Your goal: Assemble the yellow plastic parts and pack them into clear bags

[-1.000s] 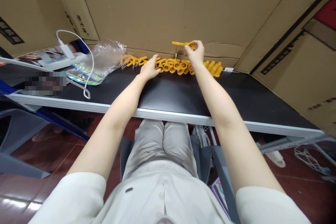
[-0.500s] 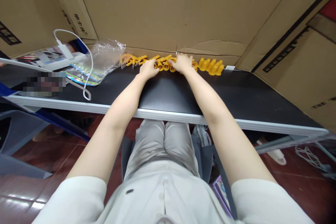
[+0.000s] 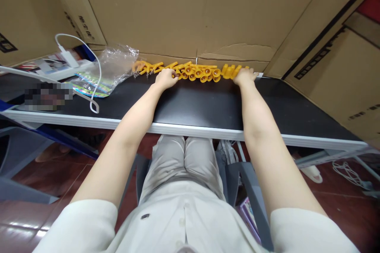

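A band of yellow plastic pieces lies along the back of the black table [image 3: 198,104]. Branched yellow pieces with small metal chains or springs [image 3: 147,67] are at its left. In the middle are several yellow cup-ended pieces [image 3: 198,73], their round openings toward me. A group of upright yellow pieces [image 3: 229,72] stands at the right. My left hand [image 3: 165,79] rests at the left end of the cup-ended pieces, fingers curled in; whatever is under them is hidden. Over the right side of the upright group reaches my right hand [image 3: 245,76], its fingers apart and partly covering those pieces.
Cardboard walls [image 3: 204,12] rise behind the table and at both sides. On the left lie a clear plastic bag [image 3: 114,67], a white cable [image 3: 99,75] and a white power strip [image 3: 63,70]. A metal edge [image 3: 192,130] runs along the front.
My right hand has moved right, from the cup-ended pieces to the upright yellow group, uncovering the middle of the band. My left hand has stayed nearly in place.
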The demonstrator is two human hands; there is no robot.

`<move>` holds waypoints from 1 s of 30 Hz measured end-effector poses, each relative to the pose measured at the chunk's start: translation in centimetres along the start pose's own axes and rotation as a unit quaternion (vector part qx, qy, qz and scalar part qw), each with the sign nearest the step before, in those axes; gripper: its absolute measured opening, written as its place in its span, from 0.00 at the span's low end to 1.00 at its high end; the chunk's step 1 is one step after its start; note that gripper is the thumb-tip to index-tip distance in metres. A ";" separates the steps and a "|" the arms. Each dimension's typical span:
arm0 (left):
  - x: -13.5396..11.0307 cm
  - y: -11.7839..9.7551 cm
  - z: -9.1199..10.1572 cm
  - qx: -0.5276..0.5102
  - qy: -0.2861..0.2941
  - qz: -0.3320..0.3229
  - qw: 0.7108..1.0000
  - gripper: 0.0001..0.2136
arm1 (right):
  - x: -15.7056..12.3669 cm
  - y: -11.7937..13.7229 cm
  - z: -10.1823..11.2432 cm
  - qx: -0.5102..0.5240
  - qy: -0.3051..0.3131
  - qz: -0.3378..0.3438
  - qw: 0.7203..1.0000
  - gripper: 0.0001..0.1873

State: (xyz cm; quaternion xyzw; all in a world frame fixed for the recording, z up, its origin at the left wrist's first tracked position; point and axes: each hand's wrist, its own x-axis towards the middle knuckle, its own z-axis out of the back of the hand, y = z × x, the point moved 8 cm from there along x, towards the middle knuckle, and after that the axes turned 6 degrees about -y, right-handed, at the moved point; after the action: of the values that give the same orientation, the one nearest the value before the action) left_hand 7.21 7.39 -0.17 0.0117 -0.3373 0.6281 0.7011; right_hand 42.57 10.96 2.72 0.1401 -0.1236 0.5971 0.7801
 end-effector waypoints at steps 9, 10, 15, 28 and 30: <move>-1.1 -0.7 1.2 0.035 0.030 0.054 0.997 0.15 | -2.6 -0.6 0.4 0.056 0.006 -0.037 0.998 0.22; -1.1 -0.8 1.2 0.036 0.029 0.053 0.998 0.15 | -2.9 -0.6 0.5 0.065 0.005 -0.041 0.997 0.24; -0.9 -1.8 0.3 0.008 0.027 -0.007 1.000 0.20 | -4.0 0.5 0.9 0.108 0.022 -0.042 0.993 0.27; 3.1 -5.0 -3.8 -0.009 0.102 -0.091 0.991 0.28 | -3.5 0.0 -0.3 0.214 0.046 0.008 0.976 0.27; 3.5 -5.0 -3.1 -0.029 0.085 -0.053 0.995 0.25 | -3.0 0.0 -0.6 0.213 0.027 0.030 0.976 0.26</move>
State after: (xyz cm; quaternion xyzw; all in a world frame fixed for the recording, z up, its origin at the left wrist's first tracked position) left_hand 12.97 10.75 1.18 -0.0440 -0.2939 0.5786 0.7596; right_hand 41.78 8.47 1.09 0.2830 0.0228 0.6366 0.7170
